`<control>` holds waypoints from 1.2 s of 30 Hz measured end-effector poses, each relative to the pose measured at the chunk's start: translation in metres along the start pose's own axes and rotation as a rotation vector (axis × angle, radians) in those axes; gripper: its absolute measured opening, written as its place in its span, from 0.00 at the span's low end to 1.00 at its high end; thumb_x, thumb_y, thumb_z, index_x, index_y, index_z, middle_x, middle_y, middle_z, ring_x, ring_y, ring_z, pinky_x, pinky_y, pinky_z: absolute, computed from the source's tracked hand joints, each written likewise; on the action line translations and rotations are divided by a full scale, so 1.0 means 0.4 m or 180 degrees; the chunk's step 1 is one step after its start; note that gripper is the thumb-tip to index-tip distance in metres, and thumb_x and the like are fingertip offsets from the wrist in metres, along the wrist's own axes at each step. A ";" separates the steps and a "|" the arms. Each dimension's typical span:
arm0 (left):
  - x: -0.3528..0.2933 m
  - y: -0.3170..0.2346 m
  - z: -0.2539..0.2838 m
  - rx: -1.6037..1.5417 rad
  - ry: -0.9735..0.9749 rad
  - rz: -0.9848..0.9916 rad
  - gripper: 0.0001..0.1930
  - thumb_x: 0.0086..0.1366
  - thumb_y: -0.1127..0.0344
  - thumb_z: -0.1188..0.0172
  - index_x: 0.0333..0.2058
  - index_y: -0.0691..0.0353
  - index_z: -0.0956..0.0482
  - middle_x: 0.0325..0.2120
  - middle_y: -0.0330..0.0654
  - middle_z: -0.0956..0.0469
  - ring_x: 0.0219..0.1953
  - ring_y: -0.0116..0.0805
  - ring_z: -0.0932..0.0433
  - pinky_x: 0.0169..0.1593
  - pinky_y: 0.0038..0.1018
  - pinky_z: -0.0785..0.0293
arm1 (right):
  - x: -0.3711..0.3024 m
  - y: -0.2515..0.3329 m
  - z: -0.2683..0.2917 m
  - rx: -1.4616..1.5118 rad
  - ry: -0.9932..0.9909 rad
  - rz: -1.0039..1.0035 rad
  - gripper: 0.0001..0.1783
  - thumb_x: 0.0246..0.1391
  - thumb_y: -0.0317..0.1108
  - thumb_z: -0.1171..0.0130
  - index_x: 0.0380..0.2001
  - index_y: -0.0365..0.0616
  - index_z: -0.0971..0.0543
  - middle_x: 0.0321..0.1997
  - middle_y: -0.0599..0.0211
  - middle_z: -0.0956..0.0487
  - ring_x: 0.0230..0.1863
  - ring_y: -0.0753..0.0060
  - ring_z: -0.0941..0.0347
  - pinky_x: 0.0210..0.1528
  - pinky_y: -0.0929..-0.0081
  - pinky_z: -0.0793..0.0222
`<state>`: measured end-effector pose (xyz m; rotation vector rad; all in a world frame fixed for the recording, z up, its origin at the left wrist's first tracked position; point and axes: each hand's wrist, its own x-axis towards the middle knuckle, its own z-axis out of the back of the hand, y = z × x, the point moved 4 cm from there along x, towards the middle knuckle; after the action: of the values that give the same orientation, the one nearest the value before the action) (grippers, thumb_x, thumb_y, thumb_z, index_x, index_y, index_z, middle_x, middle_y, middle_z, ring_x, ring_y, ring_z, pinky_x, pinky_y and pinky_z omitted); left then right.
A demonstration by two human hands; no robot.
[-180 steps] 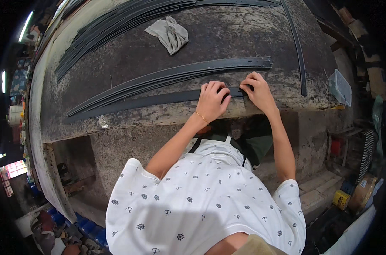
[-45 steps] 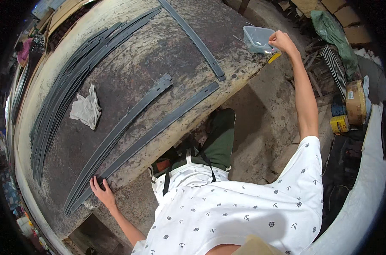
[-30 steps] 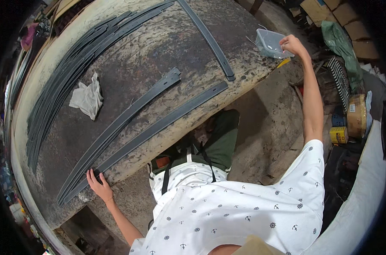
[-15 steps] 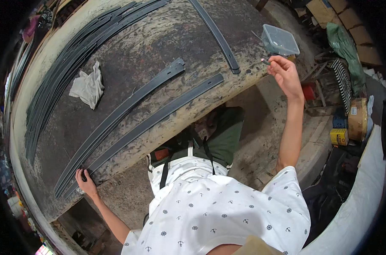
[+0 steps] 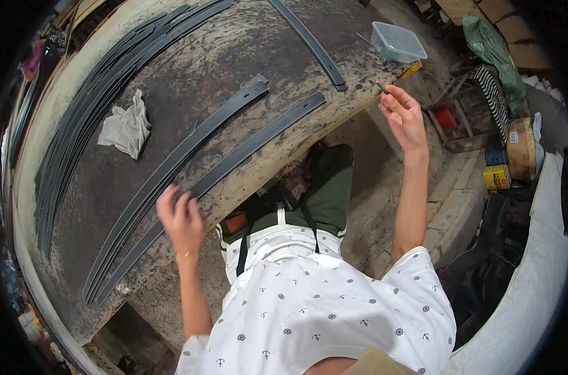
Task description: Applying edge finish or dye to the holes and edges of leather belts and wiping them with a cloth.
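Note:
Two long dark metal strips lie side by side across a stained, rough workbench (image 5: 190, 69). My left hand (image 5: 181, 215) rests with its fingers apart on the nearer strip (image 5: 259, 137), just beside the farther strip (image 5: 215, 125). My right hand (image 5: 403, 115) is raised past the bench's right corner and pinches a small thin dark pin (image 5: 381, 86) between its fingertips. A clear plastic box (image 5: 396, 40) stands on the bench corner just beyond that hand.
A crumpled white rag (image 5: 126, 125) lies on the bench left of the strips. A bundle of several more dark strips (image 5: 77, 125) curves along the far left edge, and a single strip (image 5: 309, 40) lies at the top. Tins and clutter (image 5: 503, 156) fill the floor at right.
My left hand has slid from the strips' left end toward their middle. My right hand has drawn back from the clear box, now holding the small pin.

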<state>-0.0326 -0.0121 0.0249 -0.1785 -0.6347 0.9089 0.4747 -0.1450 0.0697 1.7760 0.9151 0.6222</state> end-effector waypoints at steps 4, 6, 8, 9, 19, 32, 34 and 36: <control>0.145 -0.164 -0.146 -0.0580 0.0457 -0.0589 0.17 0.64 0.65 0.36 0.51 0.63 0.20 0.55 0.51 0.26 0.59 0.53 0.29 0.63 0.46 0.35 | -0.016 -0.065 0.008 0.0022 -0.0550 -0.0040 0.13 0.64 0.29 0.36 0.49 0.33 0.20 0.38 0.66 0.18 0.38 0.78 0.23 0.44 0.77 0.25; 0.176 -0.193 -0.207 -0.0302 0.0398 -0.0758 0.19 0.63 0.62 0.35 0.52 0.62 0.20 0.53 0.50 0.26 0.57 0.52 0.29 0.62 0.47 0.36 | -0.010 -0.109 0.001 -0.0042 -0.0572 -0.0016 0.14 0.64 0.30 0.36 0.49 0.32 0.20 0.38 0.65 0.18 0.37 0.78 0.23 0.43 0.78 0.25; 0.182 -0.175 -0.232 -0.0225 0.0263 -0.0661 0.19 0.61 0.61 0.34 0.50 0.61 0.19 0.50 0.48 0.24 0.54 0.51 0.28 0.59 0.48 0.35 | -0.003 -0.154 -0.030 -0.0020 -0.0682 -0.0041 0.15 0.65 0.31 0.36 0.48 0.30 0.21 0.38 0.64 0.18 0.37 0.78 0.24 0.42 0.77 0.26; 0.172 -0.155 -0.229 -0.0292 0.0260 -0.0540 0.19 0.61 0.61 0.34 0.49 0.60 0.19 0.48 0.47 0.24 0.53 0.50 0.28 0.58 0.48 0.34 | -0.004 -0.171 -0.040 -0.0214 -0.0645 -0.0045 0.19 0.66 0.32 0.38 0.53 0.28 0.23 0.42 0.61 0.18 0.39 0.75 0.24 0.44 0.77 0.26; 0.078 -0.145 -0.202 -0.0177 -0.0093 -0.0453 0.21 0.60 0.57 0.33 0.50 0.57 0.21 0.49 0.44 0.25 0.56 0.44 0.29 0.63 0.53 0.40 | 0.050 -0.251 0.176 -0.0172 -0.0552 -0.0197 0.24 0.67 0.40 0.38 0.57 0.33 0.24 0.43 0.66 0.23 0.37 0.78 0.30 0.42 0.77 0.31; -0.265 0.288 0.240 0.1161 0.0230 0.1035 0.25 0.66 0.63 0.39 0.61 0.63 0.26 0.63 0.45 0.28 0.66 0.48 0.32 0.69 0.47 0.41 | 0.113 -0.280 0.289 -0.0011 -0.0316 -0.0220 0.22 0.69 0.33 0.42 0.61 0.30 0.28 0.52 0.60 0.22 0.41 0.75 0.30 0.45 0.73 0.28; -0.285 0.344 0.273 0.1173 0.0146 0.1053 0.24 0.66 0.64 0.39 0.60 0.64 0.26 0.62 0.45 0.28 0.65 0.48 0.31 0.68 0.47 0.40 | 0.099 -0.268 0.286 -0.0269 -0.0419 -0.0254 0.22 0.69 0.34 0.42 0.59 0.29 0.26 0.54 0.61 0.22 0.41 0.75 0.29 0.45 0.74 0.29; -0.285 0.369 0.293 0.0976 0.0175 0.0986 0.23 0.64 0.70 0.38 0.59 0.62 0.24 0.58 0.47 0.25 0.62 0.50 0.29 0.66 0.44 0.37 | 0.073 -0.236 0.209 -0.0434 -0.0640 -0.0232 0.21 0.69 0.33 0.42 0.59 0.29 0.26 0.53 0.62 0.22 0.40 0.76 0.29 0.46 0.75 0.29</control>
<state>-0.2521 -0.0240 0.0099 -0.0258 -0.4151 1.2834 0.5271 -0.1465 -0.0487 1.6426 0.7771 0.4396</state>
